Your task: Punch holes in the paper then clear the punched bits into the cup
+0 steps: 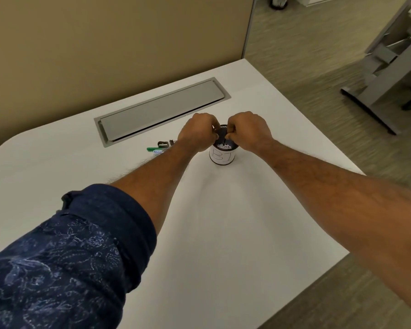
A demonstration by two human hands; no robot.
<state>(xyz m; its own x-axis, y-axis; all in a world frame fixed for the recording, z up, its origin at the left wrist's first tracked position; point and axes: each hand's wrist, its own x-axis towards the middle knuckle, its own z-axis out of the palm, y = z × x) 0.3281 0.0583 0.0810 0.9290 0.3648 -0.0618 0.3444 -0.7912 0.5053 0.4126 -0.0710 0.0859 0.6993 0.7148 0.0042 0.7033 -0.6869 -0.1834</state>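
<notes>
A small dark cup [221,157] with a white label stands on the white desk [223,222]. White paper bits lie inside it near the rim. Both hands are held over its mouth. My left hand [198,134] and my right hand [247,131] each pinch one side of a small black object [222,133], probably the hole punch or its tray, right above the cup. Most of that object is hidden by my fingers. No sheet of paper can be made out.
Left of the cup lie a green pen [153,149], a small black-and-silver item [163,144] and a small printed piece. A grey cable-tray lid [161,110] is set into the desk behind. The desk's right edge drops to the floor near another desk's grey leg [380,91].
</notes>
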